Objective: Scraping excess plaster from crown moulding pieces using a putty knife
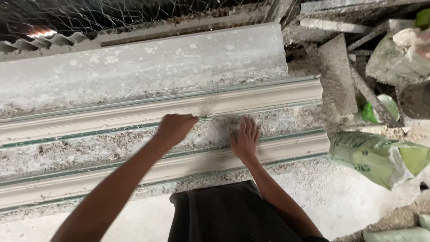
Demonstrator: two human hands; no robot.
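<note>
Both arms are bare to the elbow with no sleeves, the 2 hands wear no gloves, and a dark black garment (228, 215) covers the lap.

Far plaster moulding (251, 101): long pale beige cast strip, curved profile, wet-smooth, lying flat in a green-edged mould, running left to right with a slight tilt, just beyond both hands. Near plaster moulding (286, 148): same shape and colour, parallel, on the near side of the hands, under the wrists. Rough grey strip (215, 130) between the two, crusted with plaster crumbs and fibres; left hand (175, 127) fisted on it, right hand (245, 139) flat, fingers spread, pressing it.
</note>
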